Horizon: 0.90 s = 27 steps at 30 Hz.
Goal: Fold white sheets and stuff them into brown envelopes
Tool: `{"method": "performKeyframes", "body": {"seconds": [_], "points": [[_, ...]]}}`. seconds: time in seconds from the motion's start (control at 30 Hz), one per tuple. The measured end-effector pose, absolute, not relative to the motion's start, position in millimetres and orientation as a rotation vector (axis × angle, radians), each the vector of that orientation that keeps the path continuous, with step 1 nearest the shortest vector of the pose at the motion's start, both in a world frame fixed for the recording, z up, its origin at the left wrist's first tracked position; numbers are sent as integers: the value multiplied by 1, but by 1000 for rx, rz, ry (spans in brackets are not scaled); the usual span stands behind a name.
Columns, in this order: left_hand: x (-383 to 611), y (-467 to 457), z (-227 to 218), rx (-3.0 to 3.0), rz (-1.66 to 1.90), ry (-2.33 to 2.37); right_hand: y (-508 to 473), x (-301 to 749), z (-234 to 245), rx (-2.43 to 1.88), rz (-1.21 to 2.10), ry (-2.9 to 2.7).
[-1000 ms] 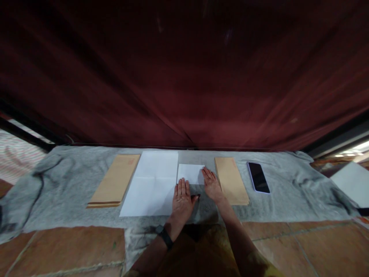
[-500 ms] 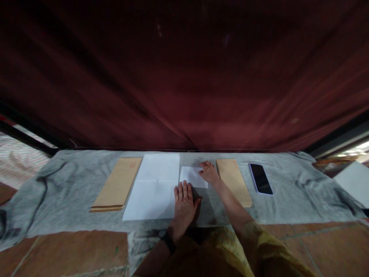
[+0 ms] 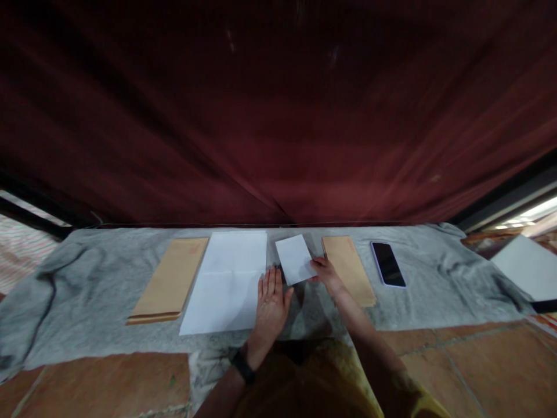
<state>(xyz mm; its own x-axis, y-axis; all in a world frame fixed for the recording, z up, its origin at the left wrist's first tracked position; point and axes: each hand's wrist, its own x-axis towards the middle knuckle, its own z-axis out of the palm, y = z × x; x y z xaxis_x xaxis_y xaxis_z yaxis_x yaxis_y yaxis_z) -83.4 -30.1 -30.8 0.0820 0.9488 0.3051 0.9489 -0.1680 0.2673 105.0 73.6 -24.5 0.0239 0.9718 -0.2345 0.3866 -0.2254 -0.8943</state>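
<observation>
A small folded white sheet of paper [image 3: 295, 258] is tilted, its lower right corner pinched between the thumb and fingers of my right hand [image 3: 324, 273]. My left hand [image 3: 272, 305] lies flat with its fingers stretched out, at the right edge of the large white paper [image 3: 224, 290] and just left of the folded sheet. A crease runs across the large paper. Under my right wrist and beside it lies a stack of brown envelopes [image 3: 350, 270]. Another brown envelope stack [image 3: 169, 278] is left of the large paper.
A phone [image 3: 389, 265] with a pale purple case lies to the right of the envelopes. Grey cloth [image 3: 435, 278] covers the work surface. A dark red curtain [image 3: 278, 145] hangs behind it. At the far right stands a white flat object [image 3: 526, 267]. Tiles [image 3: 108, 383] show at the front.
My right hand has moved from lying on the folded paper to gripping its corner. The paper has turned and lifted at an angle. My left hand stays flat beside it.
</observation>
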Motion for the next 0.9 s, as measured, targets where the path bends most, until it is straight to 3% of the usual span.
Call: {"method": "performKeyframes", "body": {"seconds": [0.4, 0.9], "points": [[-65, -57, -47, -2412, -634, -1870, 31, 91, -38, -1535, 1326, -872], [-61, -61, -47, -2395, -536, -1901, 40, 88, -37, -1712, 1258, -1172]]}}
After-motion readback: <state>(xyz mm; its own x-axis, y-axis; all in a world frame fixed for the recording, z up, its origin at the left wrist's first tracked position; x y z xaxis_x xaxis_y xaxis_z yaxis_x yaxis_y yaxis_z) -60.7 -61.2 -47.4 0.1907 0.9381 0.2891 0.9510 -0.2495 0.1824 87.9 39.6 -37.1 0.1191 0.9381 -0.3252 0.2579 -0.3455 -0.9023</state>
